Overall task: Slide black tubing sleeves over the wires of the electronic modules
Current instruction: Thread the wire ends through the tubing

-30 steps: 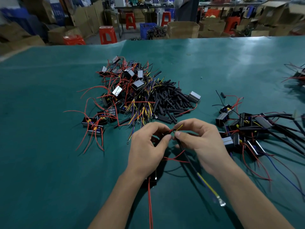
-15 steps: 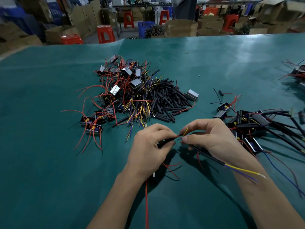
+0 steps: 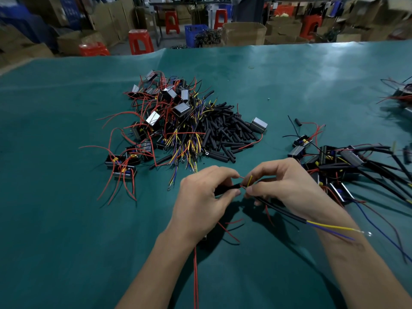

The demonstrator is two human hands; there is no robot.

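Observation:
My left hand (image 3: 201, 198) pinches a short black tubing sleeve (image 3: 227, 188) between thumb and fingers, its open end facing right. My right hand (image 3: 283, 185) pinches thin red and yellow wire ends (image 3: 249, 181) right at that opening. A longer black sleeve (image 3: 283, 212) runs from under my right hand toward the lower right, with yellow and purple wires (image 3: 334, 228) coming out of it. The module these wires belong to is mostly hidden under my left hand. A red wire (image 3: 195, 275) hangs down between my forearms.
A heap of unsleeved modules with red, yellow and purple wires (image 3: 165, 121) lies beyond my hands, beside a pile of loose black sleeves (image 3: 227, 132). Sleeved modules (image 3: 338, 161) lie at the right. More wires (image 3: 401, 94) sit at the far right edge. Green mat (image 3: 66, 219) covers the table.
The long sleeve's yellow and purple tail has swung from pointing toward me to pointing right. My hands stay together, the right still feeding wire ends at the short sleeve's mouth.

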